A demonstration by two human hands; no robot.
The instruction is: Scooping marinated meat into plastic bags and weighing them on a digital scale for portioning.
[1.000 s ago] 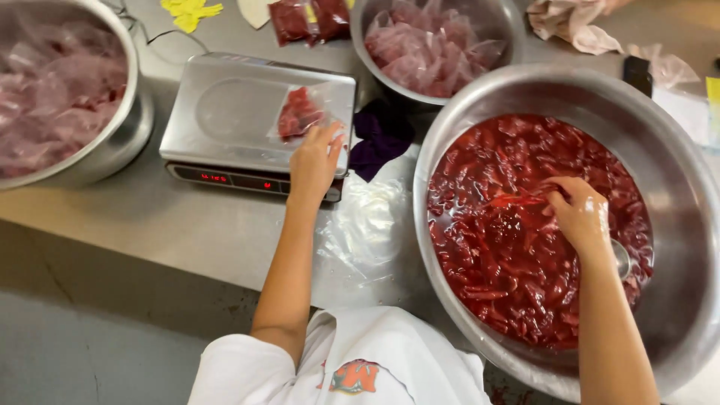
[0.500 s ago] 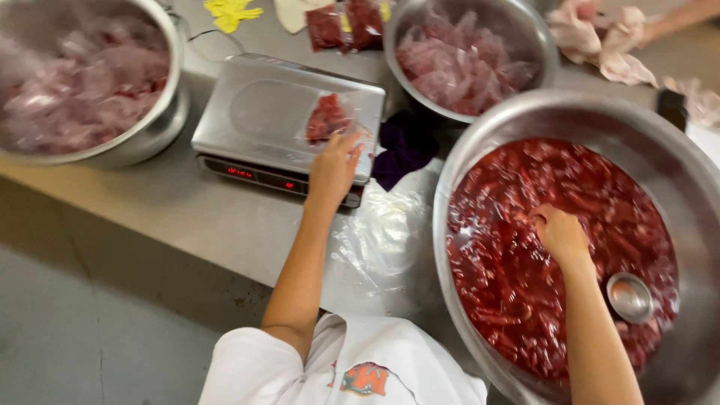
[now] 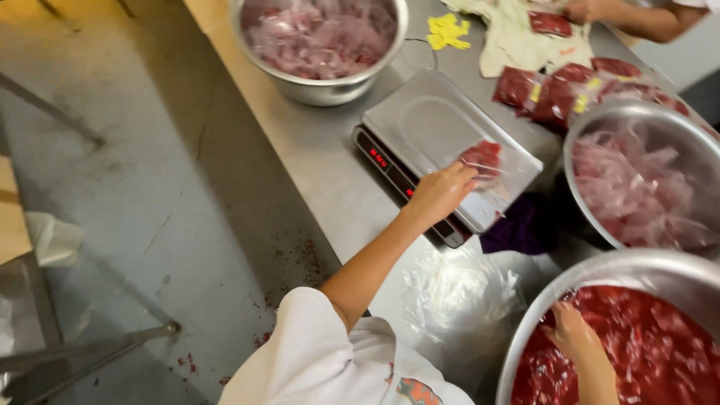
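Clear plastic, thin and floppy, forms the small bag (image 3: 491, 169) that lies at the near right corner of the steel weighing scale (image 3: 427, 124), with a lump of wet red strips settled in its upper end. It is judged to be light, limp and probably slick from the juice, so it would be best taken at the empty film near its mouth rather than at the soft filled part, which would sag and shift if pinched. The left hand (image 3: 441, 193) is laid on the bag's near edge with the fingers curled loosely over the film; whether the film is actually pinched cannot be told. The right hand (image 3: 574, 334) is sunk into the red strips of the large steel basin (image 3: 600, 274), fingers bent down among them, and whether anything is grasped there cannot be told either. A crumpled sheet of clear film (image 3: 457, 289) lies on the table between scale and basin, and a dark purple cloth (image 3: 521, 229) lies just beside the scale. Against the frame of half a second ago, the view has been swung leftward so that much floor is shown, the scale appears turned on a slant, the small metal cup in the basin is no longer seen, and both hands are found at the same places as before
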